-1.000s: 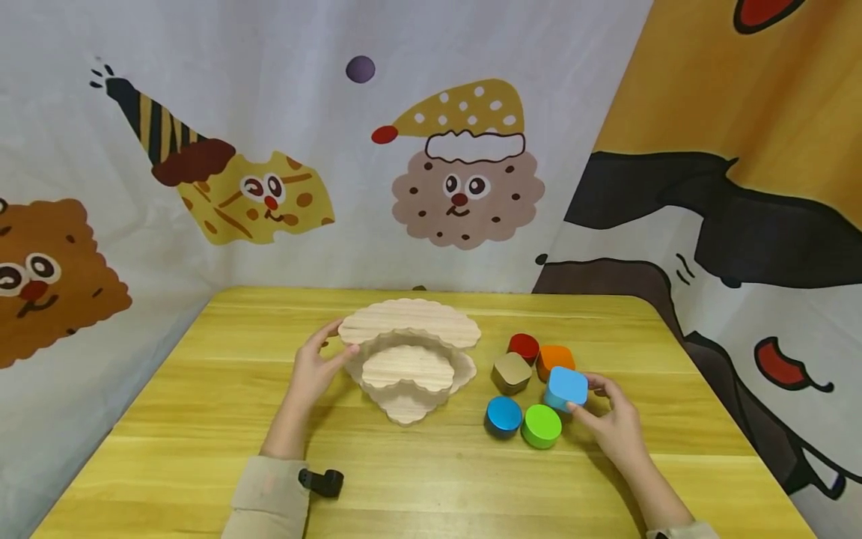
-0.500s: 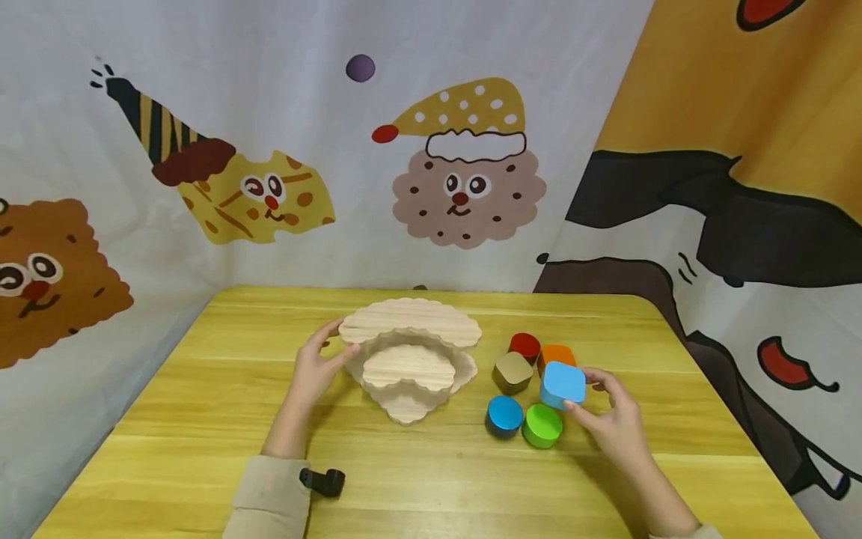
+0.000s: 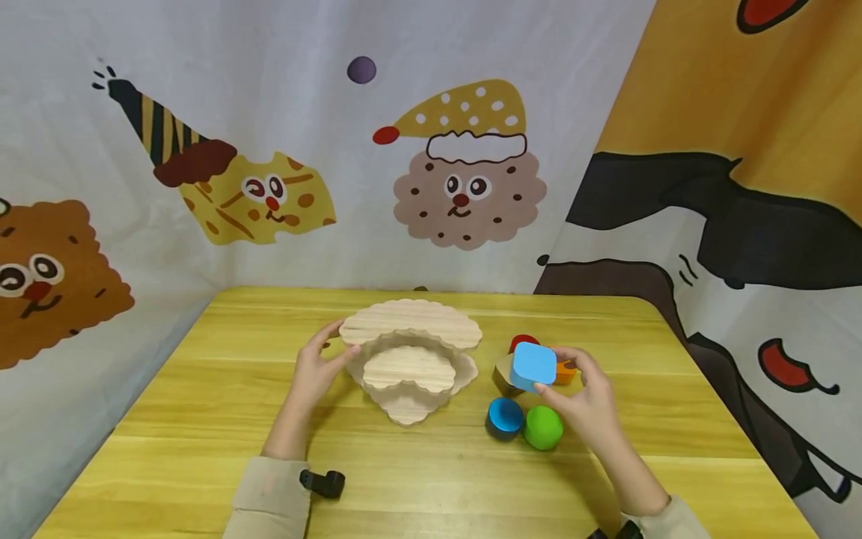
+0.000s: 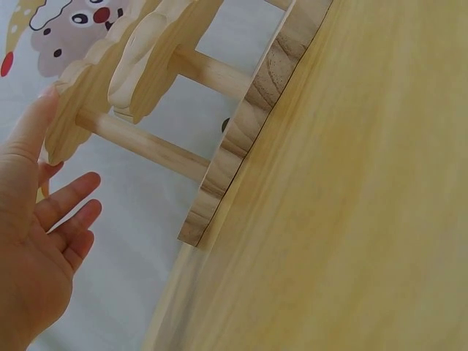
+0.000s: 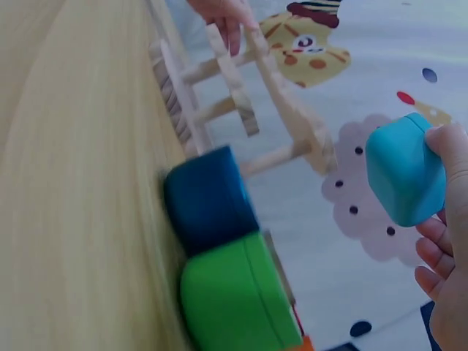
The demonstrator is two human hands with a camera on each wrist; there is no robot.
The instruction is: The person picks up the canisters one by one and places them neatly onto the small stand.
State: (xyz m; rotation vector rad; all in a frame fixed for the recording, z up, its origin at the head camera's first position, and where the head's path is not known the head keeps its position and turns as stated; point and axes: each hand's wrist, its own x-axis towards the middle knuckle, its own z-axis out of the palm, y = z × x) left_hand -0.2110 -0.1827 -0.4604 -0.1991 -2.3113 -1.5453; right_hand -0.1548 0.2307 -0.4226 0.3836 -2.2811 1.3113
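Two beige sleeves (image 3: 269,486), one showing a black wrist mount (image 3: 326,483), lie nearest you over the yellow wood-grain table (image 3: 417,494). A bright-green round piece (image 3: 542,427) stands just beside a dark-blue round piece (image 3: 504,417), both resting on the table.

Past them, your right hand (image 3: 586,397) pinches a light-blue, smooth, rounded-square piece (image 3: 534,364) between thumb and fingers, raised clear of the table. You hold it by its side, probably so that its top and bottom stay free. From the head view it partly covers a tan, rounded, angular piece (image 3: 503,376); an orange rounded piece (image 3: 567,373) shows behind your fingers, and a red round piece (image 3: 523,341) lies farther back. The pieces are clustered to the right, presumably within easy reach of that hand.

To their left stands a pale wooden, scalloped, tiered stand (image 3: 411,323), its shelves carried on round posts. Your left hand (image 3: 316,370) pinches the top shelf's left edge, its other fingers loosely bent, likely to steady it. Farthest off hangs a white cartoon-printed curtain (image 3: 283,75).
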